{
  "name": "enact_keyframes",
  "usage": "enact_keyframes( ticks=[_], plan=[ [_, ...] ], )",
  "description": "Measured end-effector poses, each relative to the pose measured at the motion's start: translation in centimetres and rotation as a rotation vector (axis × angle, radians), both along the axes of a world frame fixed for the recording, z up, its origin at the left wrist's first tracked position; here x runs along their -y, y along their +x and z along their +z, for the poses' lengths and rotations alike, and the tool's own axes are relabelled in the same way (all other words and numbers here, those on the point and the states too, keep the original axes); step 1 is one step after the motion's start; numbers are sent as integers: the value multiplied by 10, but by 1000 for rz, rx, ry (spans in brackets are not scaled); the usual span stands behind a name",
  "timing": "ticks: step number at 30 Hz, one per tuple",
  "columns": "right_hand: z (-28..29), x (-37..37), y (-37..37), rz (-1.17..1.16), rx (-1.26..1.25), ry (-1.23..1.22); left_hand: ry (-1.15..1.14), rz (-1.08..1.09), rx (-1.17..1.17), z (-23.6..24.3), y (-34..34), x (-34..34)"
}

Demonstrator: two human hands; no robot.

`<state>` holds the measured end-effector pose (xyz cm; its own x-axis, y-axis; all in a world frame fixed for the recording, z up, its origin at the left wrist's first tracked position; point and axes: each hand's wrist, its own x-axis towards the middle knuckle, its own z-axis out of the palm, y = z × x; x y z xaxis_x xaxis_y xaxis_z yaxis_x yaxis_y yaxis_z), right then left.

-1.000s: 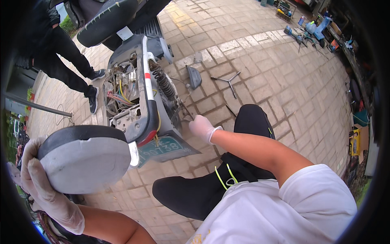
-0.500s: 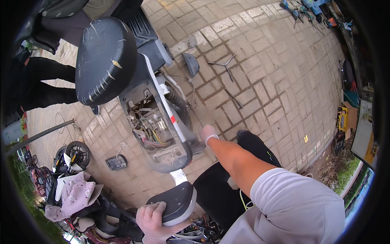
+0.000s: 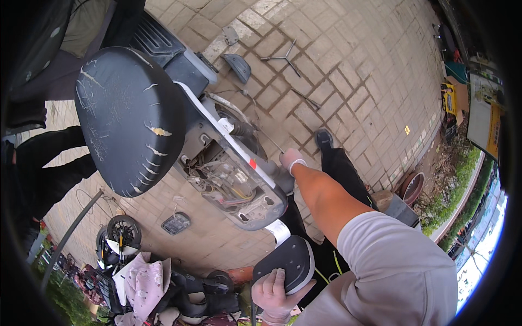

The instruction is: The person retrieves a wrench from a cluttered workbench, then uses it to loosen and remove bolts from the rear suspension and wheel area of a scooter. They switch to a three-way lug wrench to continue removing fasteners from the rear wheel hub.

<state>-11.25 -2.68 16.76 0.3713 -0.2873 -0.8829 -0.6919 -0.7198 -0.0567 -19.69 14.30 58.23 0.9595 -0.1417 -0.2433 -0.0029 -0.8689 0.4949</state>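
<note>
My left hand point(image 3: 273, 296), in a thin pale glove, grips the edge of a black padded backrest point(image 3: 284, 263) with a white rim. A white bracket point(image 3: 278, 232) links it to the rear of a scooter. Farther forward, my right hand point(image 3: 292, 159) is closed beside the scooter's right side. A thin metal rod point(image 3: 270, 139) sticks out of it toward the rear wheel area; its handle is hidden in my fist. The scooter's cracked black seat point(image 3: 128, 117) is tipped up, baring a compartment of tangled wires point(image 3: 231, 182) behind it.
On the paving lie a three-armed wrench point(image 3: 286, 58), a thin rod-like tool point(image 3: 307, 99), a dark plastic cover point(image 3: 237, 67) and a dark part with a wire point(image 3: 175, 223). A person in dark trousers point(image 3: 51, 168) stands at left. Parked scooters point(image 3: 149, 282) crowd the lower left.
My view has shifted, so the scooter sits lower and farther right. My left hand still grips the backrest, and my right hand stays closed around the rod beside the scooter.
</note>
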Motion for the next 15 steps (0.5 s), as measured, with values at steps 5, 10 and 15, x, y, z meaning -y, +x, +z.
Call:
enact_keyframes(
  ticks=[5,10,15],
  plan=[
    [-8,-1,-10,-22,-16,-32,41,-14,-100,4,-7,-4],
    [0,-6,-9,-19,-63,-1,11,-85,-156,10,-3,-6],
    [-11,-2,-11,-32,-28,1,20,-43,-274,9,5,-2]
  ],
)
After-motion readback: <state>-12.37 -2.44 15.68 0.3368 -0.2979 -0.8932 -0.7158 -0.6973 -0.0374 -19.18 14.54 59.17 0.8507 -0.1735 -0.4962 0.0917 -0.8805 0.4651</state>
